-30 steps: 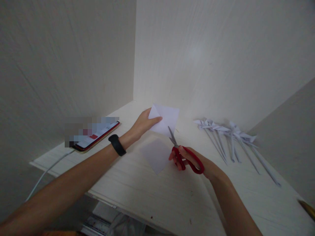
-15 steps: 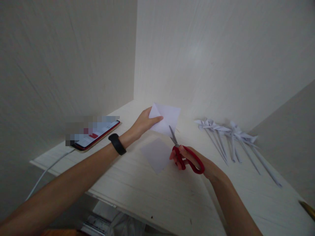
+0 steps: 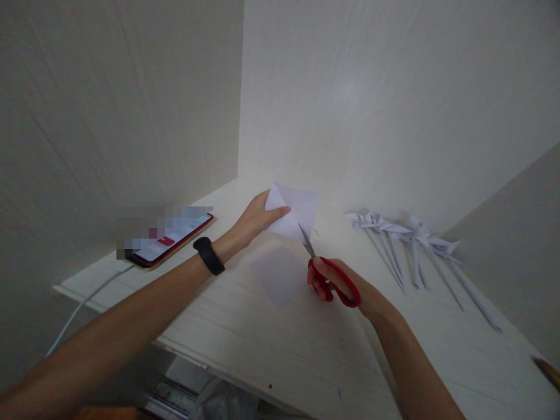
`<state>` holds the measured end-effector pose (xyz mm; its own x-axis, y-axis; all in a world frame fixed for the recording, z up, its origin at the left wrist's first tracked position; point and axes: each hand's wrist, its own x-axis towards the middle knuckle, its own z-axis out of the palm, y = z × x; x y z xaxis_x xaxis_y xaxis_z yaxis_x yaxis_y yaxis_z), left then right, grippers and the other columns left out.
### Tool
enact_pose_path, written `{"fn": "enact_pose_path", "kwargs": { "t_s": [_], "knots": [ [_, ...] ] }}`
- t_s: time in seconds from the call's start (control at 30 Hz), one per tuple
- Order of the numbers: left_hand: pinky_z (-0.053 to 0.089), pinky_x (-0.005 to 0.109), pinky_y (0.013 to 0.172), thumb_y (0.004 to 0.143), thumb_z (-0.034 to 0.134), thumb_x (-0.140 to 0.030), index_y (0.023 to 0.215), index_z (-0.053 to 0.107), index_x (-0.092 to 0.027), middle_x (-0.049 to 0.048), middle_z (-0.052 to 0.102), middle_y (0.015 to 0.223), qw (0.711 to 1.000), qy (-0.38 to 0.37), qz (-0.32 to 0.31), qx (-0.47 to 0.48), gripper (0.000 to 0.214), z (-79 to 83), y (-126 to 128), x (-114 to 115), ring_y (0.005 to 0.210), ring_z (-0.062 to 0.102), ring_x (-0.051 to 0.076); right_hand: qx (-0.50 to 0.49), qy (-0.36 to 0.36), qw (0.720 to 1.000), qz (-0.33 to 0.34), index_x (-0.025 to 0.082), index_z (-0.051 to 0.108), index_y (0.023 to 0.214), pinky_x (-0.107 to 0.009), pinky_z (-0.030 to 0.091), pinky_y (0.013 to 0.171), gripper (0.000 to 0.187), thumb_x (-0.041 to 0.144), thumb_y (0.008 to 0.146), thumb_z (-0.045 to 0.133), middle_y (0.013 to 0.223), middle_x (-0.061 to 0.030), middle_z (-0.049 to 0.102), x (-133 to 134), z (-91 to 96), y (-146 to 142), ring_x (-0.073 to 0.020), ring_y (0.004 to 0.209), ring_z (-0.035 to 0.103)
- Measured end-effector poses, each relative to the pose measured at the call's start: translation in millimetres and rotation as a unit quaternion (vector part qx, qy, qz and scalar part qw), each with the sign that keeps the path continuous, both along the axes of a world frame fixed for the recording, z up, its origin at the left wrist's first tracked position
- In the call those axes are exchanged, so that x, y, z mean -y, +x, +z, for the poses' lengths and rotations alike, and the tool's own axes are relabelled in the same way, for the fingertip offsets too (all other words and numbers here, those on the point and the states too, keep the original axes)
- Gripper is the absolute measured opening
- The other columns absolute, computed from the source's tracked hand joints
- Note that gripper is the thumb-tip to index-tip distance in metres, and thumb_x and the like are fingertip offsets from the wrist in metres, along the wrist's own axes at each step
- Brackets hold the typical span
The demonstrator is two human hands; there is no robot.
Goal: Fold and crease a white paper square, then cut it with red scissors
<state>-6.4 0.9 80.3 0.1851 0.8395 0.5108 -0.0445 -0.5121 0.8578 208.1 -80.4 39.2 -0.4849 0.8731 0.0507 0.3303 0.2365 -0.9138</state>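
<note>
Pinched between thumb and fingers of my left hand (image 3: 259, 217) is a white square of paper (image 3: 301, 204), held up above the table with crease lines across it. My right hand (image 3: 339, 277) grips red-handled scissors (image 3: 345, 286) by their loops. The scissor blades lie at the paper's lower right edge, pointing up and left, and look nearly closed along a cut. Below the held paper, a second square sheet of paper (image 3: 280, 277) lies flat on the table. The fingers of my left hand behind the paper are hidden.
On the left a phone (image 3: 172, 239) with a cable (image 3: 94, 297) lies near the table edge (image 3: 131, 326). Several paper pinwheels on rolled paper sticks (image 3: 411, 245) lie at the right. Walls (image 3: 350, 105) rise behind the table. A yellowish object (image 3: 546, 373) shows at the right edge.
The scissor blades have drawn closer together at the paper, and the fingers of my right hand have closed in. The held paper has tilted slightly; my left hand has stayed put.
</note>
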Motion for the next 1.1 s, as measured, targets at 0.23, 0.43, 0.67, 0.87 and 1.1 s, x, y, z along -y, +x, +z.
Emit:
{"fn": "enact_pose_path", "kwargs": {
  "t_s": [0.23, 0.43, 0.67, 0.87, 1.1],
  "knots": [
    [0.051, 0.028, 0.07, 0.074, 0.07, -0.029, 0.103, 0.063, -0.013, 0.0102, 0.072, 0.106, 1.0, 0.001, -0.003, 0.0, 0.033, 0.0, 0, -1, 0.085, 0.067, 0.021, 0.005, 0.004, 1.0, -0.006, 0.015, 0.063, 0.078, -0.025, 0.032, 0.049, 0.057, 0.064, 0.093, 0.038, 0.056, 0.0, 0.054, 2, 1.9, -1, -0.0117, 0.048, 0.046],
    [0.051, 0.028, 0.068, 0.076, 0.069, -0.029, 0.102, 0.063, -0.014, 0.0093, 0.072, 0.103, 1.0, -0.006, -0.013, 0.003, 0.03, -0.7, 0, 1, 0.081, 0.067, 0.02, 0.006, 0.0, 1.0, -0.012, 0.016, 0.063, 0.079, -0.026, 0.033, 0.05, 0.057, 0.066, 0.091, 0.04, 0.056, 0.0004, 0.053, 2, 3.9, -3, -0.0123, 0.049, 0.046],
    [0.048, 0.026, 0.061, 0.076, 0.068, -0.033, 0.098, 0.062, -0.015, 0.007, 0.071, 0.093, 1.0, -0.022, 0.009, 0.019, 0.028, 0.7, 1, 2, 0.073, 0.064, 0.018, 0.007, 0.006, 1.0, -0.018, 0.017, 0.062, 0.075, -0.026, 0.031, 0.049, 0.058, 0.067, 0.091, 0.038, 0.055, 0.0002, 0.053, 5, 6.4, -5, -0.0126, 0.049, 0.045],
    [0.044, 0.023, 0.055, 0.08, 0.063, -0.036, 0.094, 0.056, -0.018, 0.0026, 0.06, 0.083, 0.996, -0.025, 0.071, 0.046, 0.024, 1.8, -3, -3, 0.071, 0.058, 0.016, -0.071, -0.012, 0.997, -0.041, 0.017, 0.058, 0.072, -0.026, 0.034, 0.051, 0.057, 0.07, 0.087, 0.044, 0.053, 0.0012, 0.052, 1, 5.3, -4, -0.0119, 0.048, 0.045],
    [0.042, 0.023, 0.063, 0.079, 0.062, -0.029, 0.084, 0.053, -0.021, -0.0003, 0.055, 0.085, 0.989, 0.104, 0.089, 0.051, 0.014, 12.3, -5, 11, 0.077, 0.056, 0.014, -0.133, 0.003, 0.988, -0.082, 0.016, 0.058, 0.074, -0.025, 0.037, 0.051, 0.063, 0.074, 0.087, 0.038, 0.052, 0.0018, 0.052, -14, -7.4, 0, -0.0117, 0.047, 0.049]
  ]
}}
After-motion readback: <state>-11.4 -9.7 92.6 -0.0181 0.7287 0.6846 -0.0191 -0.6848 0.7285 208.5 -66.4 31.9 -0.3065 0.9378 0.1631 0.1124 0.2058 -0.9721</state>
